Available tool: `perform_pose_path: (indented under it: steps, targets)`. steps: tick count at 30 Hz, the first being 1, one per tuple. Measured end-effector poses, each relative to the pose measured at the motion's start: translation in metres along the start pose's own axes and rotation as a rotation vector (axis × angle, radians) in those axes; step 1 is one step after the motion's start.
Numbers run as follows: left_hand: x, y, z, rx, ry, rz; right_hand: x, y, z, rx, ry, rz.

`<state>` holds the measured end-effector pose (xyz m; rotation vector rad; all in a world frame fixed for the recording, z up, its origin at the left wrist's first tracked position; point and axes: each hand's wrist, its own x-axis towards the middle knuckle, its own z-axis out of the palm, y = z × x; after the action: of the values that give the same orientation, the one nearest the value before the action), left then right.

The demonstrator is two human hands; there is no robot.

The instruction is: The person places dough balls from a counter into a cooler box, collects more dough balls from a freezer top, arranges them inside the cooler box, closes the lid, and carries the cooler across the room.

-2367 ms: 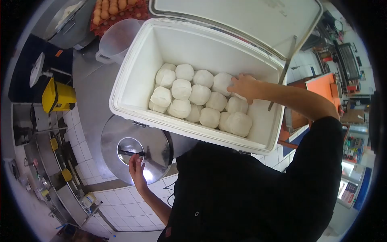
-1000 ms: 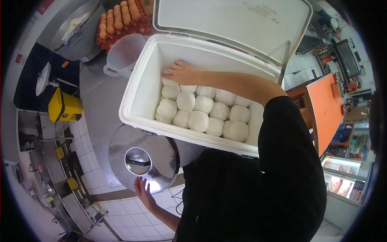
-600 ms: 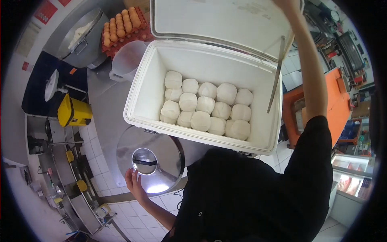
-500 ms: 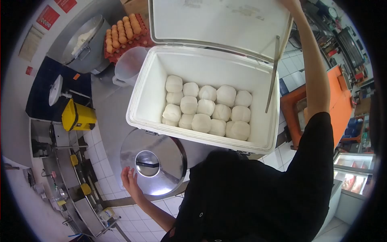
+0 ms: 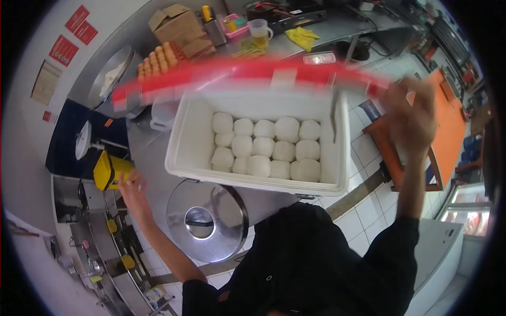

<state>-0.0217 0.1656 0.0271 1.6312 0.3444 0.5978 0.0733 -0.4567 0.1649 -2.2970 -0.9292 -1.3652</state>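
Note:
A white cooler box (image 5: 253, 181) stands on the metal table with several pale dough balls (image 5: 285, 150) piled inside. Its lid (image 5: 237, 73), red on the outer face and smeared by motion, is tilted partway down above the back of the box. My right hand (image 5: 412, 117) is at the lid's right end, fingers bent around the edge, slightly blurred. My left hand (image 5: 134, 196) is in the air left of the box, fingers apart and holding nothing. Below it to the right lies a round steel pot lid (image 5: 184, 237).
Brown eggs (image 5: 158, 59) and a large metal pot (image 5: 126, 68) with white contents stand at the back left. Behind the box are a cardboard box (image 5: 176, 29), a measuring jug (image 5: 259, 34) and a yellow cloth (image 5: 302, 38). An orange table (image 5: 443, 126) is on the right.
The cooler lid has swung from standing upright down toward the box, with my right hand moving down at its edge. My left hand has moved left and up, away from the pot lid.

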Motion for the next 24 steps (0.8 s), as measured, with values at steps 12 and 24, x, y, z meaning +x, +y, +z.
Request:
perform_pose_path:
  steps: [12,24]
  targets:
    - [0.112,-0.05,0.077,-0.241,-0.701,-0.386,-0.149,-0.099,-0.034,0.157,-0.292,0.35]
    - [0.104,-0.023,0.139,-0.267,-0.928,-0.345,-0.135,-0.047,0.053,0.751,-0.415,1.501]
